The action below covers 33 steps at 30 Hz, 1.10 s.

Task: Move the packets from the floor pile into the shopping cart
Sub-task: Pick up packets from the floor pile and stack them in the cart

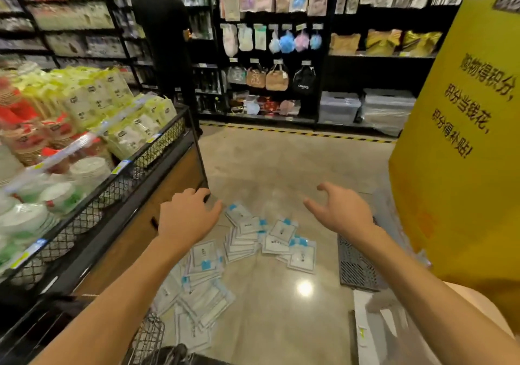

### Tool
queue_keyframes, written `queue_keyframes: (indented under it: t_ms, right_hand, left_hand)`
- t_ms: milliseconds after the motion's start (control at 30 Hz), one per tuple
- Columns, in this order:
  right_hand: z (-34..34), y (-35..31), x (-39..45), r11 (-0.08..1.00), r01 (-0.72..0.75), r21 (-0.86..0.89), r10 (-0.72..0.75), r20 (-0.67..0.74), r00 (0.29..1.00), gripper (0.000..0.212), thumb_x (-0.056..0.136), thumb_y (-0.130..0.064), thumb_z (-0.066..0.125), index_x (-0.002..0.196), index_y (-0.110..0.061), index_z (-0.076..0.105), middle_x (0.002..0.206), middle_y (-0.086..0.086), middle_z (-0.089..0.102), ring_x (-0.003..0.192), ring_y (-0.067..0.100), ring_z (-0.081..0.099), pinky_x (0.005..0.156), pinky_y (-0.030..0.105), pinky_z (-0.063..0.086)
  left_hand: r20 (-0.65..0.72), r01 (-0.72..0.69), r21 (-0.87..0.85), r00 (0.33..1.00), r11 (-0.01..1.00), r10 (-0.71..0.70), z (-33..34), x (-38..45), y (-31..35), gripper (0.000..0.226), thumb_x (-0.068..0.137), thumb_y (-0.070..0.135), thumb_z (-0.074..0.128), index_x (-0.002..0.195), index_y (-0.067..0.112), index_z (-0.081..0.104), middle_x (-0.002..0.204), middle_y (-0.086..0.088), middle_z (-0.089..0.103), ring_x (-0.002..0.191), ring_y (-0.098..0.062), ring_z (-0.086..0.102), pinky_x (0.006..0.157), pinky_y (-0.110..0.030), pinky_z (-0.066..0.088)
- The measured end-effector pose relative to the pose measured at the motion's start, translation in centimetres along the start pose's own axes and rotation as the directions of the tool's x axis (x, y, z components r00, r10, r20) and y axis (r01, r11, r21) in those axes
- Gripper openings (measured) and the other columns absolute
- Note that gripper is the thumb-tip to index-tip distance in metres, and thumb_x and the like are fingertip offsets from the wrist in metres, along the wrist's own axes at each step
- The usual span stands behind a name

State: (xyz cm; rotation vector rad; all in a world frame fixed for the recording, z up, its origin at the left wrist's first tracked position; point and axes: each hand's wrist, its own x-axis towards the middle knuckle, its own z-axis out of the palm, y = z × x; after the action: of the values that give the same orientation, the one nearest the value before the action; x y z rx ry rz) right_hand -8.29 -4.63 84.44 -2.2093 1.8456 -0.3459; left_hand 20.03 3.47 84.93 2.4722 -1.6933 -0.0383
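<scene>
Packets (247,240) lie scattered on the floor (281,167); left hand (187,218) and right hand (342,211) hover spread, empty. Best to scoop an overlapping stack with both hands, then turn toward the cart (147,336).

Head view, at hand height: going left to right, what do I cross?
Display bin with its black mesh rail → left hand, empty, fingers spread → packets on the floor → right hand, empty, fingers spread → yellow sign.
</scene>
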Motion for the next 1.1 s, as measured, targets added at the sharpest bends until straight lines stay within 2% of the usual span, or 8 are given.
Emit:
queue_keyframes:
  t_ms: [133,267,367,567,667,800,900,1100]
  right_hand:
    - [0.6,5.3,3.3,0.999,-0.044,-0.002,0.044,-0.01,0.999,0.065,0.093,-0.067,0.056,0.142,-0.024,0.055,0.13,0.003,0.069,0.116,0.028,0.066,0.09,0.044,0.057]
    - [1.6,9.3,6.5,0.996,-0.085,0.006,0.085,0.01,0.996,0.066,0.092,-0.069,0.055,0.14,-0.025,0.055,0.122,0.003,0.073,0.112,0.028,0.067,0.089,0.046,0.058]
    - [2.6,11.0,9.2,0.993,-0.116,0.012,0.116,0.02,0.993,0.066,0.091,-0.068,0.055,0.141,-0.025,0.054,0.128,0.003,0.07,0.116,0.03,0.065,0.093,0.049,0.056]
    - [6.2,12.2,16.3,0.984,-0.179,-0.026,0.18,0.072,0.981,0.065,0.092,-0.07,0.052,0.141,-0.026,0.052,0.131,0.004,0.067,0.116,0.031,0.063,0.094,0.049,0.055]
    - [8.5,12.4,20.4,0.976,-0.212,-0.038,0.214,0.058,0.975,0.064,0.093,-0.066,0.053,0.143,-0.025,0.052,0.136,0.004,0.065,0.12,0.031,0.06,0.095,0.046,0.054]
    - [11.3,12.4,26.4,0.958,-0.276,-0.078,0.283,0.109,0.953,0.067,0.095,-0.063,0.054,0.148,-0.023,0.047,0.142,0.006,0.061,0.126,0.032,0.058,0.098,0.048,0.053]
    - [13.2,12.3,31.1,0.939,-0.328,-0.107,0.341,0.148,0.928,0.066,0.096,-0.061,0.054,0.149,-0.023,0.045,0.14,0.007,0.061,0.124,0.033,0.058,0.095,0.047,0.054]
    - [19.6,13.0,39.5,0.919,-0.363,-0.151,0.388,0.192,0.902,0.061,0.098,-0.056,0.054,0.146,-0.021,0.047,0.136,0.008,0.062,0.122,0.034,0.058,0.092,0.047,0.052]
  left_hand:
    - [0.035,-0.004,0.019,0.999,1.0,0.004,2.8,3.2,4.2,0.06,0.098,0.065,0.04,0.14,0.025,0.055,0.133,-0.003,0.063,0.115,-0.027,0.061,0.09,-0.042,0.052]
    - [0.08,-0.013,0.005,0.997,1.0,0.012,5.1,6.2,7.4,0.058,0.099,0.062,0.039,0.141,0.025,0.053,0.134,-0.004,0.061,0.117,-0.029,0.059,0.094,-0.044,0.048]
    - [0.078,-0.023,0.004,0.997,1.0,0.023,6.8,9.1,9.0,0.055,0.098,0.059,0.041,0.139,0.025,0.055,0.134,-0.005,0.061,0.117,-0.029,0.059,0.093,-0.044,0.047]
    - [0.114,-0.083,0.004,0.99,0.997,0.082,11.7,17.4,10.3,0.054,0.098,0.056,0.045,0.141,0.024,0.054,0.14,-0.006,0.059,0.123,-0.029,0.056,0.094,-0.042,0.046]
    - [0.17,-0.127,-0.031,0.977,0.991,0.13,15.2,23.3,11.2,0.054,0.099,0.052,0.046,0.144,0.022,0.052,0.141,-0.007,0.058,0.126,-0.029,0.055,0.1,-0.043,0.044]
    - [0.24,-0.159,-0.095,0.954,0.983,0.178,20.5,31.3,11.8,0.053,0.099,0.048,0.05,0.143,0.018,0.054,0.14,-0.01,0.059,0.125,-0.032,0.056,0.099,-0.045,0.045]
    - [0.282,-0.178,-0.1,0.938,0.979,0.199,23.7,36.4,11.5,0.053,0.099,0.047,0.051,0.145,0.019,0.052,0.14,-0.009,0.059,0.125,-0.031,0.055,0.099,-0.043,0.045]
    - [0.389,-0.214,-0.058,0.895,0.975,0.22,32.8,45.2,10.0,0.058,0.096,0.049,0.045,0.144,0.018,0.053,0.141,-0.009,0.059,0.128,-0.032,0.054,0.103,-0.049,0.043]
